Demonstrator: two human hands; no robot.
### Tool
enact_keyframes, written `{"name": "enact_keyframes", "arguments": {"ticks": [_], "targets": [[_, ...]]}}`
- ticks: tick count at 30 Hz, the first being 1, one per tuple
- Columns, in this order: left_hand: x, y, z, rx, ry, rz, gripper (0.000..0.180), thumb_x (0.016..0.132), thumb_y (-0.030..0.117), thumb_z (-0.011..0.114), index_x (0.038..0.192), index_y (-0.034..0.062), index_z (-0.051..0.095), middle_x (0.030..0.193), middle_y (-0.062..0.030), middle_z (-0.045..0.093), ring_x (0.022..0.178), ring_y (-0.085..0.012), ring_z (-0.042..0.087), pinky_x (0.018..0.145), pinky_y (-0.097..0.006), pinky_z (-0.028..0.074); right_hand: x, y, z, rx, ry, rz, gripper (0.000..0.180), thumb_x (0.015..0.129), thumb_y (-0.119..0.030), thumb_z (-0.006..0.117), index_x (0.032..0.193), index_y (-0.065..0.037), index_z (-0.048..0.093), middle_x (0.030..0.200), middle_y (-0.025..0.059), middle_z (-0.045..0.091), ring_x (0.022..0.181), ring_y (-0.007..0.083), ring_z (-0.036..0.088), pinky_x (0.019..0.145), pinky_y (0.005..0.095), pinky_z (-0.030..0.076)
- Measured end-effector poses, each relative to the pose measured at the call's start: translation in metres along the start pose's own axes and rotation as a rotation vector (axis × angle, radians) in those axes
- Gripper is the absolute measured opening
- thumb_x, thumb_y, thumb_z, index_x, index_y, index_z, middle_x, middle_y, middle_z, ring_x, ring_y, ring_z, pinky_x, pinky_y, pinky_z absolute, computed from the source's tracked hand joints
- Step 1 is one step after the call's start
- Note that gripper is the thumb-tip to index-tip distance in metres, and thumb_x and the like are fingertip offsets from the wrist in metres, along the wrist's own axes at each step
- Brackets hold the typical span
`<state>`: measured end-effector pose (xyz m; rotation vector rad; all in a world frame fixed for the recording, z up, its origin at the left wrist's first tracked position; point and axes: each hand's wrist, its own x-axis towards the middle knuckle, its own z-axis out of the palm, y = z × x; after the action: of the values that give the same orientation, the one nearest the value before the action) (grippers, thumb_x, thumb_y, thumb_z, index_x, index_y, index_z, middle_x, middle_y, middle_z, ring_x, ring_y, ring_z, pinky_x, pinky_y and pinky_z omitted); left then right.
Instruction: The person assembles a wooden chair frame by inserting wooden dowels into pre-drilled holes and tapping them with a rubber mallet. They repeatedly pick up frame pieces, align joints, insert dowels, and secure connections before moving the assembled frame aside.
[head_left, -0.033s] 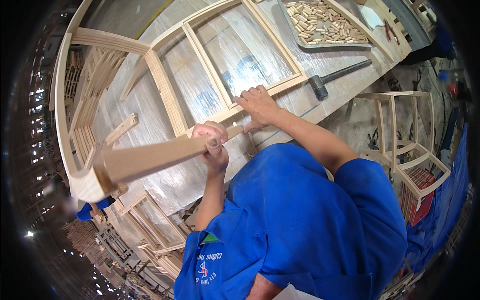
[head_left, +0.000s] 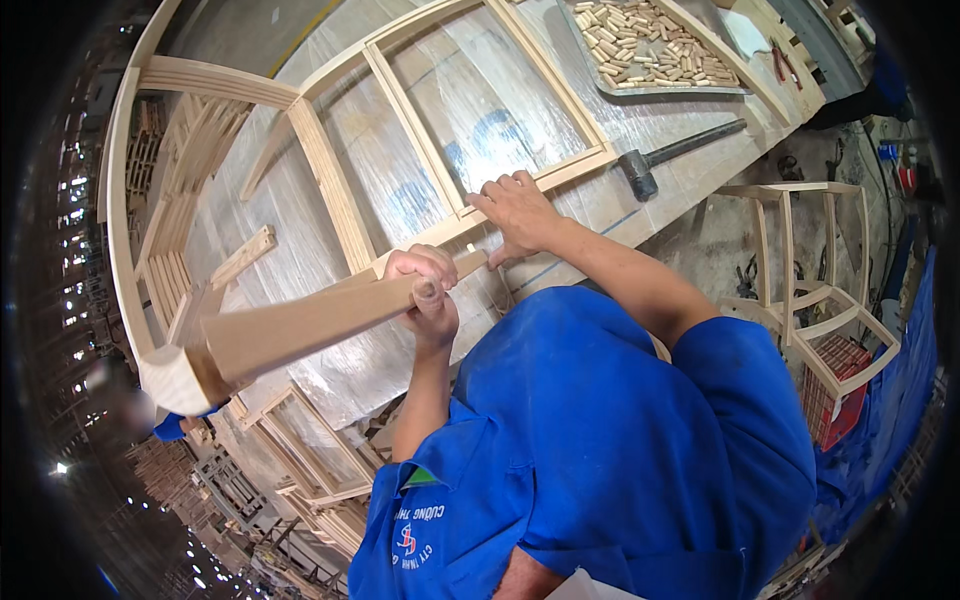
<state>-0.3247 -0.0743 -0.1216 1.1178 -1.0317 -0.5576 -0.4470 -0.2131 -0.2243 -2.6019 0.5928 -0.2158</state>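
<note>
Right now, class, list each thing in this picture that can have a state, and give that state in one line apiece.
Left hand: closed around the wooden mallet's handle.
Wooden mallet: held, lying sideways above the bench.
Right hand: pressed flat on the frame's rail.
Wooden frame: lying flat on the plastic-covered bench.
Hammer: lying unused on the bench.
Dowel tray: full of dowels.

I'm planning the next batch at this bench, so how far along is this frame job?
Done: the wooden frame on the table already has its rails and uprights joined. In hand: the left hand grips a large wooden mallet while the right hand steadies the frame's near rail. Left, probably: seating that joint. A tray of dowels and a hammer lie unused beyond.
</note>
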Motion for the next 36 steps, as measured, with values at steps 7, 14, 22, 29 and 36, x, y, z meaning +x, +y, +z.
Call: {"name": "enact_keyframes", "arguments": {"ticks": [7,14,22,29,36], "targets": [[0.011,-0.004,0.004,-0.071,0.019,0.041,0.051,0.102,0.051,0.063,0.084,0.0047,0.05,0.066,-0.0048,0.053,0.058,-0.0138,0.051,0.054,-0.027,0.042,0.004,0.0,0.002,-0.034,-0.039,0.037,0.092,0.065,-0.058,0.087,0.137,-0.009,0.057,0.118,0.0118,0.058,0.112,0.0278,0.054,0.1,0.0457,0.036],[0.019,-0.005,0.004,-0.068,0.036,0.037,0.05,0.101,0.049,0.065,0.082,0.005,0.051,0.064,-0.0054,0.055,0.058,-0.0136,0.053,0.054,-0.027,0.042,0.007,0.002,0.009,-0.052,0.027,0.035,0.084,0.068,-0.056,0.084,0.134,-0.011,0.058,0.116,0.0109,0.059,0.11,0.0279,0.055,0.099,0.0468,0.036],[0.025,-0.002,0.009,-0.059,0.097,0.058,0.044,0.103,0.041,0.064,0.082,0.0046,0.051,0.064,-0.0056,0.055,0.058,-0.0137,0.053,0.054,-0.027,0.042,0.011,0.004,0.014,-0.068,0.036,0.009,0.079,0.067,-0.053,0.082,0.13,-0.012,0.059,0.112,0.0082,0.06,0.106,0.0267,0.056,0.094,0.0461,0.038],[0.019,-0.006,0.002,-0.021,0.062,0.023,0.036,0.103,0.028,0.066,0.08,0.0051,0.051,0.065,-0.005,0.057,0.058,-0.0112,0.05,0.054,-0.027,0.041,0.012,0.007,0.017,-0.063,0.06,-0.011,0.078,0.065,-0.055,0.081,0.126,-0.012,0.061,0.109,0.0062,0.061,0.103,0.0257,0.056,0.091,0.0457,0.039],[0.018,-0.001,-0.005,0.067,0.067,-0.02,0.032,0.098,0.017,0.067,0.075,0.0049,0.048,0.065,-0.0029,0.055,0.057,-0.0089,0.043,0.052,-0.027,0.037,0.011,0.003,0.015,-0.093,0.105,-0.057,0.078,0.065,-0.057,0.081,0.125,-0.011,0.062,0.108,0.0064,0.06,0.1,0.0257,0.056,0.089,0.0443,0.039]]}}
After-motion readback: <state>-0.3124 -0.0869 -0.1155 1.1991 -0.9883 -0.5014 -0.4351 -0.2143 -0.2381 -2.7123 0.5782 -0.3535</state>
